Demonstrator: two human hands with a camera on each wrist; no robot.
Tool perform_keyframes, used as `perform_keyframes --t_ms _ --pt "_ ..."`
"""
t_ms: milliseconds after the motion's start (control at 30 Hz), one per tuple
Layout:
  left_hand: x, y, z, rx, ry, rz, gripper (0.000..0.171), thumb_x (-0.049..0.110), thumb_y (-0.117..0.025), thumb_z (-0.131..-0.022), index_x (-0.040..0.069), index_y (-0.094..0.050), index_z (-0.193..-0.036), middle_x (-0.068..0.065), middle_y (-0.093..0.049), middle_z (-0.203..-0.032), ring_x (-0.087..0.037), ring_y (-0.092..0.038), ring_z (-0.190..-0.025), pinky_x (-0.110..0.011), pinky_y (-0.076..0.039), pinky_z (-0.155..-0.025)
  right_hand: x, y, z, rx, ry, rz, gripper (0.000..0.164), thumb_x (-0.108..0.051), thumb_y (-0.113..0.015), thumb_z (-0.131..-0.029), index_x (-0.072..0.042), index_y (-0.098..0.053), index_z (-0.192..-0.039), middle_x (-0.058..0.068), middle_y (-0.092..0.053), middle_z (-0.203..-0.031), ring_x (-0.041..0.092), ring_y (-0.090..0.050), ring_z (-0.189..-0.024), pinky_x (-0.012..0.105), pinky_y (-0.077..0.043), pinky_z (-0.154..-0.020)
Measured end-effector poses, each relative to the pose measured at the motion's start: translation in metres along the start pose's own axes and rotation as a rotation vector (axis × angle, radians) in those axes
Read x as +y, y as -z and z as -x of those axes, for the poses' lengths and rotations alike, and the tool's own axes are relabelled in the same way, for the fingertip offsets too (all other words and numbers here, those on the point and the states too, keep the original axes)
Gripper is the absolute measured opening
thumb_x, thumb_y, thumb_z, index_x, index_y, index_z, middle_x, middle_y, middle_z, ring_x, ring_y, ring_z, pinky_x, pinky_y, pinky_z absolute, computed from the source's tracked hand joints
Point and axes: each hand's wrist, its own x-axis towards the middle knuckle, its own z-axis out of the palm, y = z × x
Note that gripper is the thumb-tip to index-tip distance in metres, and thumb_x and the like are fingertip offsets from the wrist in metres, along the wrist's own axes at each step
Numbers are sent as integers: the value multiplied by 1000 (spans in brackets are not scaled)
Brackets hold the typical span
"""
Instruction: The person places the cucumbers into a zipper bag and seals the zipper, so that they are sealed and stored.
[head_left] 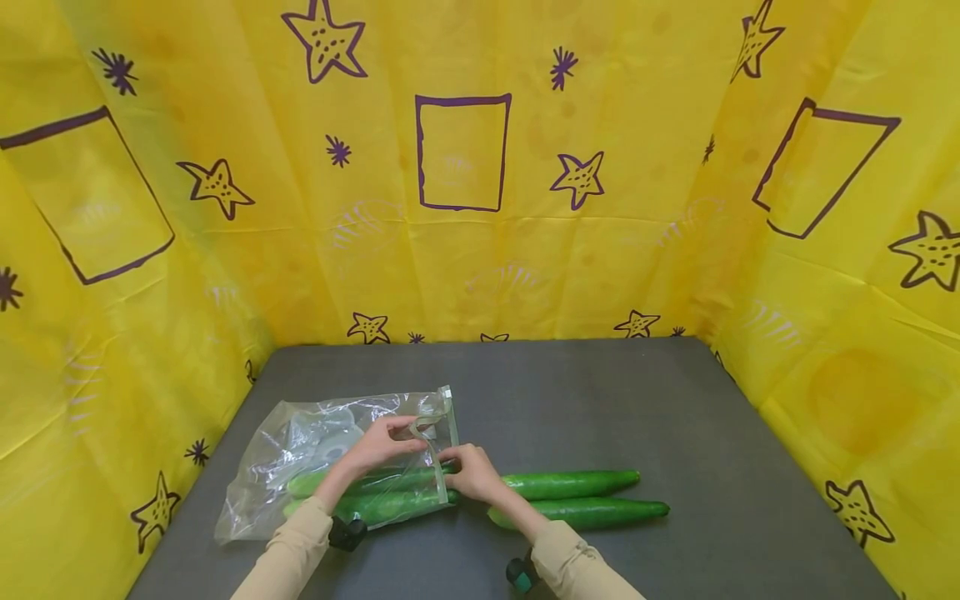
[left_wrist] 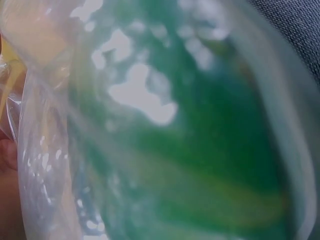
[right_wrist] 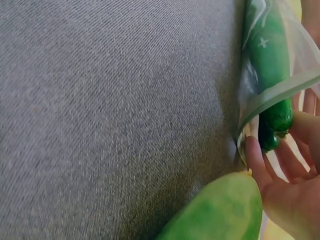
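A clear zip bag (head_left: 262,467) lies at the left of the table, its mouth facing right. My left hand (head_left: 386,442) pinches the raised upper edge of that mouth between thumb and fingers. Inside the bag lie two long green cucumbers (right_wrist: 272,60), their dark ends at the opening. My right hand (head_left: 472,473) is at the mouth, thumb and fingers spread around the cucumber ends; its thumb (right_wrist: 255,152) is right at the rim. To its right, two more cucumbers (head_left: 573,483) lie side by side on the table. Blurred plastic over green (left_wrist: 200,125) fills the left wrist view.
Pale translucent rounded items (head_left: 330,437) show through the bag behind the cucumbers. The dark grey table (head_left: 585,400) is enclosed on the left, back and right by yellow cloth (head_left: 465,275) printed with stars. My right forearm passes over the loose cucumbers' left ends.
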Motion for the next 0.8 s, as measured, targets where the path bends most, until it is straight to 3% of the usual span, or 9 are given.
perform_keyframes --t_ms 200,400,600,800 --pt "-3 0 -1 -5 -20 16 49 15 -72 -83 -7 -57 -124 -23 -68 -107 -5 -66 -81 -23 -54 -73 -1 6 2 -3 -26 -19 27 -8 -72 -79 -8 -72 -106 9 -73 -102 24 -69 -90 25 -54 -73" --pt "-3 -1 -1 -12 -29 26 48 14 -72 -84 -7 -57 -124 -25 -67 -107 -5 -65 -80 -23 -54 -74 -4 14 4 -32 -42 -112 30 -9 -73 -81 -8 -70 -111 12 -71 -107 26 -69 -90 26 -55 -71" --pt "-3 -1 -1 -12 -35 34 47 13 -71 -84 -9 -56 -123 -28 -65 -109 -4 -65 -83 -22 -53 -75 -2 21 6 -74 -29 -134 34 -12 -72 -83 -11 -67 -117 11 -68 -116 26 -69 -95 24 -54 -75" --pt "-5 -1 -1 -11 -42 64 47 12 -71 -84 -10 -56 -123 -30 -63 -112 -3 -65 -86 -21 -53 -77 0 30 8 -98 -19 -156 35 -12 -70 -85 -9 -65 -120 14 -66 -120 29 -67 -98 32 -56 -78"
